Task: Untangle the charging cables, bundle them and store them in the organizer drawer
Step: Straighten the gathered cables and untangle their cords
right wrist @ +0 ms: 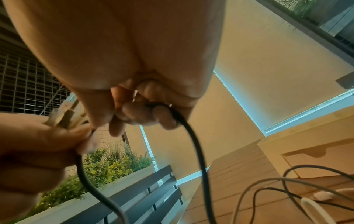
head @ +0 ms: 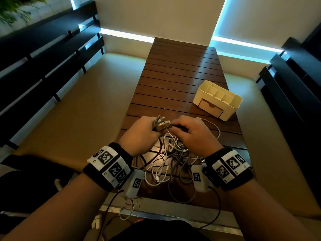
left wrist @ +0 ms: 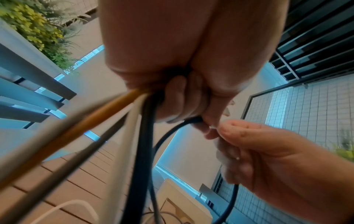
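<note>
A tangle of white, grey and black charging cables (head: 166, 159) lies on the slatted wooden table (head: 173, 75) in front of me. Above it my left hand (head: 151, 126) grips a bunch of cable ends (head: 160, 125), with several strands (left wrist: 134, 121) trailing down from the fist. My right hand (head: 182, 126) is right beside it, fingers curled round a black cable (right wrist: 193, 144) that loops between the two hands. The cream organizer (head: 218, 100) stands on the table to the far right, and its drawer (head: 211, 108) is closed.
Cushioned benches (head: 86, 110) with dark slatted backs run along both sides of the table. A white cable (head: 213, 126) curves toward the organizer. Thin cords (head: 128, 207) hang over the table's metal front edge (head: 156, 214). Planters (right wrist: 107, 168) sit behind the left bench.
</note>
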Motion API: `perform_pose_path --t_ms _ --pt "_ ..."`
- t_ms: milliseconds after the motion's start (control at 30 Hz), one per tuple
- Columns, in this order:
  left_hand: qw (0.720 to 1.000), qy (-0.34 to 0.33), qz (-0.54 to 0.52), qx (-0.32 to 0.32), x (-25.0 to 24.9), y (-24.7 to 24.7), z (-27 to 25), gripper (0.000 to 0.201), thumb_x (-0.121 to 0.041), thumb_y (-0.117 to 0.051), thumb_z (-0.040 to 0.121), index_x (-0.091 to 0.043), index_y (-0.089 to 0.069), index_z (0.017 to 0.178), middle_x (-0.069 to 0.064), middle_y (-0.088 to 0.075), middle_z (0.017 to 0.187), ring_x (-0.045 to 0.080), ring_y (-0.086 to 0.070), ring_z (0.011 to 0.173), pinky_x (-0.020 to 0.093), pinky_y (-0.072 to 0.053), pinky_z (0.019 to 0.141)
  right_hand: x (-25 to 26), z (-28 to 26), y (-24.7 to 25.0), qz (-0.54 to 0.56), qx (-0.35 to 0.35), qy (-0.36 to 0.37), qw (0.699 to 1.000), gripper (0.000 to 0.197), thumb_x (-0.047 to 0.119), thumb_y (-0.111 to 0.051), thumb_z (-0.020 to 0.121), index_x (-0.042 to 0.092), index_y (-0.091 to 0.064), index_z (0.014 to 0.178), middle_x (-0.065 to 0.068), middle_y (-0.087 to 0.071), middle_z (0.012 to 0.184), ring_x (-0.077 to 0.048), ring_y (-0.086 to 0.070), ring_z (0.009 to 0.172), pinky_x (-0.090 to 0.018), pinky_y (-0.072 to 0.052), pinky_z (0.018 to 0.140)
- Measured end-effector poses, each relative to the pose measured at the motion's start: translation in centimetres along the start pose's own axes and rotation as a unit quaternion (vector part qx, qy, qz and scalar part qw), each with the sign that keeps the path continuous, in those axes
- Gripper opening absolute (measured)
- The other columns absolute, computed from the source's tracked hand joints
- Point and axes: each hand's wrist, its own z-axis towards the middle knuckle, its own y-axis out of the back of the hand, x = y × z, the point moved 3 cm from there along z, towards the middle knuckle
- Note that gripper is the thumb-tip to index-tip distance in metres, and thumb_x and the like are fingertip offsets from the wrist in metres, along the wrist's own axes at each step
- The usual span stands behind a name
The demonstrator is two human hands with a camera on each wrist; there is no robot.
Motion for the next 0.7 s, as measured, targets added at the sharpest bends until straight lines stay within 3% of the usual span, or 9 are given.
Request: perform_pose_path --t_ms 67,200,267,333,400,500,600,700 --pt "0.997 0.014 -0.054 -0.046 0.2 1.2 -0.2 0.020 -0.027 -0.065 0.095 -0.024 -0.063 0.075 -0.007 -0.059 0.064 0.006 -0.045 0.053 0.024 -0.039 0.054 -0.7 -0.3 0.0 0.042 -0.015 -0.025 0.999 0.011 0.024 -0.059 0.098 0.023 -0.070 0.102 0.009 -0.066 0.082 -0.007 -0.062 0.073 -0.020 -0.050 0.065" --pt "0.977 0.049 -0.183 -0.097 1.3 3.0 -0.6 0.019 -0.021 -0.066 0.095 -0.022 -0.064 0.076 -0.020 -0.049 0.043 -0.002 -0.043 0.039 0.026 -0.034 0.052 -2.4 -0.9 -0.4 0.105 -0.042 -0.110 0.987 0.011 0.029 -0.058 0.099 0.025 -0.067 0.096 -0.004 -0.069 0.087 -0.021 -0.066 0.081 -0.045 -0.058 0.077" --pt "0.977 0.069 -0.187 -0.077 1.9 2.8 -0.8 0.019 -0.020 -0.066 0.095 -0.020 -0.064 0.077 -0.017 -0.048 0.042 -0.001 -0.042 0.039 0.025 -0.035 0.050 -2.3 -0.9 -0.4 0.115 -0.067 -0.109 0.985 0.009 0.028 -0.058 0.099 0.028 -0.067 0.094 0.000 -0.068 0.088 -0.018 -0.066 0.084 -0.039 -0.058 0.078" --pt "0.981 0.089 -0.170 -0.037 2.4 2.2 -1.0 0.012 -0.019 -0.067 0.094 -0.014 -0.067 0.083 -0.015 -0.049 0.043 -0.001 -0.041 0.039 0.020 -0.036 0.048 -2.0 -0.6 -0.1 0.104 -0.088 -0.088 0.987 0.009 0.023 -0.060 0.098 0.026 -0.067 0.094 0.004 -0.067 0.086 -0.010 -0.063 0.080 -0.023 -0.053 0.073" --pt "0.983 0.090 -0.158 -0.013 2.7 1.9 -1.2 0.018 -0.019 -0.071 0.090 -0.002 -0.066 0.092 -0.011 -0.051 0.050 0.003 -0.041 0.043 0.018 -0.036 0.046 -1.8 -0.3 0.3 0.073 -0.081 -0.074 0.991 0.007 0.021 -0.062 0.097 0.023 -0.067 0.095 0.005 -0.066 0.086 -0.006 -0.061 0.078 -0.011 -0.047 0.068" --pt "0.982 0.075 -0.171 -0.030 2.7 2.0 -1.2 0.031 -0.022 -0.078 0.084 0.003 -0.062 0.093 -0.003 -0.050 0.062 0.007 -0.042 0.046 0.015 -0.035 0.044 -1.8 0.0 0.3 0.009 -0.018 -0.059 0.998 0.006 0.023 -0.063 0.095 0.024 -0.069 0.097 0.011 -0.063 0.089 -0.001 -0.059 0.081 -0.013 -0.044 0.069" --pt "0.986 0.044 -0.145 -0.070 2.0 2.3 -1.1 0.021 -0.026 -0.079 0.083 -0.012 -0.063 0.083 -0.010 -0.054 0.065 -0.004 -0.046 0.046 0.007 -0.035 0.048 -1.7 0.2 -0.5 -0.048 0.050 -0.030 0.997 0.008 0.024 -0.064 0.095 0.023 -0.071 0.096 0.009 -0.061 0.087 -0.003 -0.055 0.080 -0.021 -0.042 0.072" --pt "0.986 0.022 -0.154 -0.062 1.3 2.2 -1.1 0.020 -0.026 -0.078 0.084 -0.012 -0.063 0.082 -0.014 -0.057 0.059 -0.006 -0.048 0.047 0.007 -0.036 0.049 -0.6 0.3 -1.0 -0.043 0.061 0.017 0.997 0.010 0.023 -0.065 0.094 0.018 -0.073 0.097 0.008 -0.059 0.084 -0.005 -0.055 0.077 -0.018 -0.041 0.069"
